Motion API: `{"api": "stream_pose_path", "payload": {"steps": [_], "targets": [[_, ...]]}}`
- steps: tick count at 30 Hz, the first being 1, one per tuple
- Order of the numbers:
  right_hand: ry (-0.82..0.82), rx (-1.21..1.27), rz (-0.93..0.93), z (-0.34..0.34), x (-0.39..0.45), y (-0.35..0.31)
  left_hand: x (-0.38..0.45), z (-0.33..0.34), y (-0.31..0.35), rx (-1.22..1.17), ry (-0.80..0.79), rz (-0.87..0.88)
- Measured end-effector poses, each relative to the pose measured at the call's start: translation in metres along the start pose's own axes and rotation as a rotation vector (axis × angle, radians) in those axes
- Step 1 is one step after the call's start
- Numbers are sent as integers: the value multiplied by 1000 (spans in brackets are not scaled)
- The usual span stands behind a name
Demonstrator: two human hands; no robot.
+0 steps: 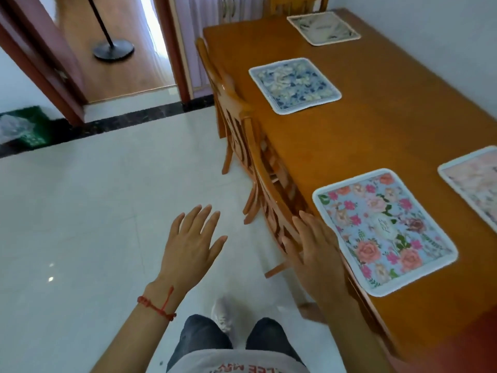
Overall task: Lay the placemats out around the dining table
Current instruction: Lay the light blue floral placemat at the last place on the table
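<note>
Several placemats lie flat on the wooden dining table [376,125]. Nearest is a pink-and-blue rose mat [384,230], then a blue-and-white floral mat [294,86], a pale cream mat [324,27] at the far end, and a pale pink mat [476,184] cut off by the right edge. My left hand [191,243] hovers open over the floor, fingers spread, a red string on its wrist. My right hand [314,251] is open, flat, beside the table's near edge just left of the rose mat, holding nothing.
Two wooden chairs [242,130] are tucked along the table's left side, and another chair [298,4] stands at the far end. White tiled floor [107,211] spreads left. A doorway with a black lamp base [113,49] is beyond. A green mat [24,127] lies far left.
</note>
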State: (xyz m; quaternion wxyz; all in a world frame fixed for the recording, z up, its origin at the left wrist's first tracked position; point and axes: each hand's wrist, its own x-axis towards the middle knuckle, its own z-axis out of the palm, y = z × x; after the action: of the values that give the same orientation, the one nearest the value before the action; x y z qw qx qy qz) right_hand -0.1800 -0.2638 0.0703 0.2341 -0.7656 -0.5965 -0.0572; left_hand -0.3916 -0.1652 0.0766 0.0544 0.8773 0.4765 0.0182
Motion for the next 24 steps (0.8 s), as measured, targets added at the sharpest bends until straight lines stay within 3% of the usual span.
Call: {"api": "stream_pose_path", "payload": {"steps": [7, 17, 24], "targets": [[-34, -66, 252, -5, 8, 23, 74, -2, 19, 23, -24, 232], [-36, -136, 538, -21, 17, 89, 161, 7, 107, 15, -87, 496], [-40, -208, 658, -31, 16, 131, 204, 19, 153, 44, -125, 639]]}}
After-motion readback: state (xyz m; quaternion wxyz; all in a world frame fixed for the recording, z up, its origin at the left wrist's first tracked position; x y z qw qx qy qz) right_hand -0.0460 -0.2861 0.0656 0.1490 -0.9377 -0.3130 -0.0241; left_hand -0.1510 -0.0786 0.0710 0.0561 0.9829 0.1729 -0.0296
